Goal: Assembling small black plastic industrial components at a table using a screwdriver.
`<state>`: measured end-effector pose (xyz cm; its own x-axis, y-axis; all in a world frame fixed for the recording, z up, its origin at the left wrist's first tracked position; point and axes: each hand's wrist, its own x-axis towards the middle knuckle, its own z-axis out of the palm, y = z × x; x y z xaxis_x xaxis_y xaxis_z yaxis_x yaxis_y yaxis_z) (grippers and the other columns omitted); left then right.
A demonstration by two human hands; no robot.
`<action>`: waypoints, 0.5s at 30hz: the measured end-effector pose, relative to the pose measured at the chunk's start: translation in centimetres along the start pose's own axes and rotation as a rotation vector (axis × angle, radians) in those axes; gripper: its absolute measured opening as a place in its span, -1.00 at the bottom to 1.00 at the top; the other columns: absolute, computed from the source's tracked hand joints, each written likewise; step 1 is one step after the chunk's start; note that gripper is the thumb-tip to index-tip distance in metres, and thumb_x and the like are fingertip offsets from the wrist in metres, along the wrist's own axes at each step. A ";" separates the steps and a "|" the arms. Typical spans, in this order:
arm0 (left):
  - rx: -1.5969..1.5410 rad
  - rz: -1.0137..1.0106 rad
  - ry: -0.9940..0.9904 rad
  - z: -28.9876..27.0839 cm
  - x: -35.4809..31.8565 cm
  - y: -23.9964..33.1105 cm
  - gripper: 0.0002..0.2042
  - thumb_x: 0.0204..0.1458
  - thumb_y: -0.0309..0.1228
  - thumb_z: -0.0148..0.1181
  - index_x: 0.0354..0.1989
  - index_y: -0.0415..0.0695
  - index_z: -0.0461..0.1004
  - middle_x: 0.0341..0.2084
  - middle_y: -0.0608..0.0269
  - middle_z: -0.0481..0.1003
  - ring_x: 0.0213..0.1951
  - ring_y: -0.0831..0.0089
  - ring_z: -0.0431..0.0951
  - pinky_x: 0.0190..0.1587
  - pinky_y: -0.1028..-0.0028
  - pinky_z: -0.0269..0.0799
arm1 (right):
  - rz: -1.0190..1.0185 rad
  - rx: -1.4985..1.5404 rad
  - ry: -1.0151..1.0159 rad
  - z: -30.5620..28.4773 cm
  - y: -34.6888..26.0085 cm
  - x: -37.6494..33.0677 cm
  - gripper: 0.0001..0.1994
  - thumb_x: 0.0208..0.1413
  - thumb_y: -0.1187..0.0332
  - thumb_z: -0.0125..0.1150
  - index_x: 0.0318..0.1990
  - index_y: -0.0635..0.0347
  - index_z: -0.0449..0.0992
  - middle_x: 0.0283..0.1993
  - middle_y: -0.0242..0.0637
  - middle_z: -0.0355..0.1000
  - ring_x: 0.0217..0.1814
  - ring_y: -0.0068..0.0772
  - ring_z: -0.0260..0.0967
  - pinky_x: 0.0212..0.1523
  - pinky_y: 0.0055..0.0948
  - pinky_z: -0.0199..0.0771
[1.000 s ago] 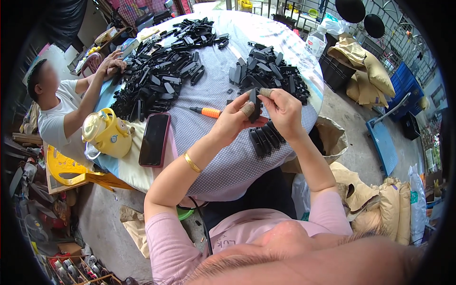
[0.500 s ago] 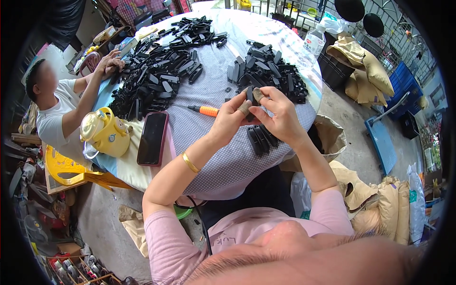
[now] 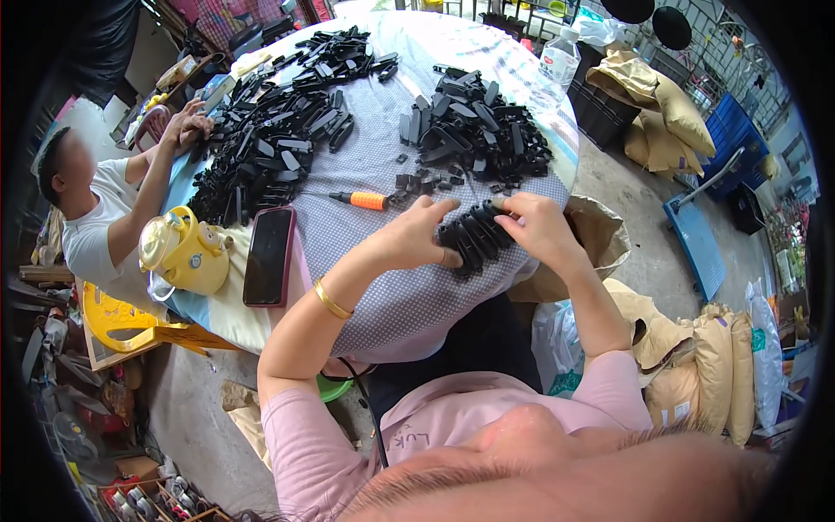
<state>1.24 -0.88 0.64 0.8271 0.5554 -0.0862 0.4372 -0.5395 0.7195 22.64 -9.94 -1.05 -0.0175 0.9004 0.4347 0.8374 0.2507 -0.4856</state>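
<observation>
My left hand spreads thumb and fingers wide at the left end of a neat row of slim, glossy black pieces, plastic by the look of them, and my right hand has its thumb and fingertips partly bent at the other end. Whether my right fingers pinch a single piece, I cannot tell. The row lies on the pale, dotted tablecloth, near the table's edge, with small dark loose bits and an orange-handled, dark-tipped tool just beyond. I judge each piece light and stiff, a little slippery on its smooth faces, and not very fragile. I'd take the row by its two outer ends with even, gentle pressure, since squeezing unevenly could make it fan out.
</observation>
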 end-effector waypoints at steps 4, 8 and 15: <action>0.113 -0.036 -0.034 0.9 -0.1 1.3 -0.19 -0.36 -0.45 0.41 0.19 -0.11 0.16 -0.17 0.05 0.23 -0.35 0.36 0.41 -0.20 0.45 0.41 | -0.092 0.033 0.041 0.9 0.5 -0.5 -0.87 -0.03 0.48 0.15 -0.33 0.34 0.50 -0.43 -0.08 0.39 -0.41 -0.10 0.37 -0.38 -0.34 0.37; 0.158 -0.022 0.085 1.8 0.3 0.5 -0.21 -0.37 -0.50 0.40 0.17 -0.13 0.18 -0.17 0.02 0.24 -0.33 0.29 0.43 -0.17 0.40 0.40 | -0.052 0.112 -0.048 0.2 0.6 -0.3 -0.85 -0.02 0.44 0.14 -0.30 0.27 0.53 -0.40 -0.06 0.39 -0.36 -0.05 0.38 -0.34 -0.28 0.38; 0.268 0.186 0.168 -2.0 3.9 0.3 -0.55 -0.14 -0.36 0.27 -0.04 -0.22 0.37 -0.20 -0.09 0.35 -0.24 0.12 0.44 -0.16 0.31 0.38 | 0.042 -0.172 0.056 0.7 3.1 2.0 -0.81 -0.01 0.39 0.18 -0.21 0.09 0.55 -0.41 -0.21 0.30 -0.43 -0.19 0.35 -0.41 -0.32 0.35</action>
<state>3.83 2.42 1.91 0.8413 0.5165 0.1596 0.3802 -0.7752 0.5046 24.81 -7.12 -2.22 0.0457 0.8863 0.4608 0.9180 0.1446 -0.3693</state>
